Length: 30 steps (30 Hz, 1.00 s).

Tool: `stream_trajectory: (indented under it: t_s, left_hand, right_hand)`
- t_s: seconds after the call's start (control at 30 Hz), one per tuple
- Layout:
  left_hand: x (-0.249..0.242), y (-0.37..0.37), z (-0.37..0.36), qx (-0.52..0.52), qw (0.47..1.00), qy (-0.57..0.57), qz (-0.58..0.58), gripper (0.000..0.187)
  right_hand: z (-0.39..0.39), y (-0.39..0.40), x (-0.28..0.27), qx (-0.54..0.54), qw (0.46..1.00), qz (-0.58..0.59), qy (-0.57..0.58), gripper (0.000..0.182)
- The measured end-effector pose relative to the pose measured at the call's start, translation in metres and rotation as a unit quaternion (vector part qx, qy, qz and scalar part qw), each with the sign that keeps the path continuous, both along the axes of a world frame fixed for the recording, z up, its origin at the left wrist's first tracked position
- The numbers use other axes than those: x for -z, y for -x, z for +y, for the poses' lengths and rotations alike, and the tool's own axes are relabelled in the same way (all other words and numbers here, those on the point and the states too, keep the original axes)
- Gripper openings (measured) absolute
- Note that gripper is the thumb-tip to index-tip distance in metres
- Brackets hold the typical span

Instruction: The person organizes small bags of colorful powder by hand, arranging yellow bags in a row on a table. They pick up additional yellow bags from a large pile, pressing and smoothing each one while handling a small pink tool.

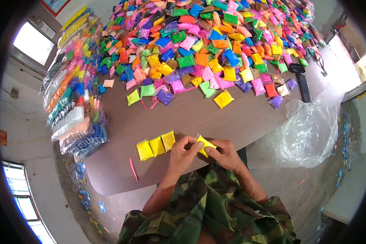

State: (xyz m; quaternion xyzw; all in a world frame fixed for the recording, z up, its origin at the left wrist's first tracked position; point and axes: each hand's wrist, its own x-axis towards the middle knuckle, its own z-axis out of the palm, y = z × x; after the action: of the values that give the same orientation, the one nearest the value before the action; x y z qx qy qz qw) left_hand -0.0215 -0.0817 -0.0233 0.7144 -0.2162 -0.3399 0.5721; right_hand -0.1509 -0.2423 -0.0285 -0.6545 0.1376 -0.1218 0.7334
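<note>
Head view. Item held: one small yellow plastic packet of soft coloured material [205, 144], pinched between both hands just above the near edge of the brown wooden table [199, 112]. Left hand [184, 152]: fingers curled closed on the packet's left end, thumb on top. Right hand [225, 153]: fingers closed on the packet's right and lower side, knuckles toward the camera. The packet sits tilted, its upper corner showing between the two thumbs; both hands touch it.

Adjacent: a row of three matching yellow packets [155, 145], lying flat on the table side by side, just left of the left hand and not touched by it. A loose pink strip [133, 168] lies on the table below that row.

Farther back: a large heap of mixed coloured packets [215, 40] covering the far half of the table. Along the left edge: stacked clear bags of sorted packets [73, 101]. To the right: a crumpled clear plastic bag [309, 134]. The arms wear camouflage sleeves [207, 203].
</note>
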Motion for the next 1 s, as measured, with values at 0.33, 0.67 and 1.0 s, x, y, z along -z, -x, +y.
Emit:
stream_trajectory:
  t_s: [0.33, 0.67, 1.0]
  left_hand:
    - [0.002, 0.005, 0.004, 0.020, 0.996, 0.017, 0.081, 0.033]
    - [0.004, 0.007, 0.009, 0.036, 0.998, 0.047, 0.016, 0.034]
    - [0.004, 0.007, 0.011, 0.004, 0.999, -0.012, -0.040, 0.025]
  right_hand:
    - [0.004, -0.001, 0.012, 0.038, 0.995, 0.012, 0.093, 0.018]
    - [0.003, 0.002, 0.025, 0.048, 0.996, 0.024, 0.076, 0.018]
    - [0.005, -0.001, 0.000, 0.009, 0.997, 0.040, 0.064, 0.021]
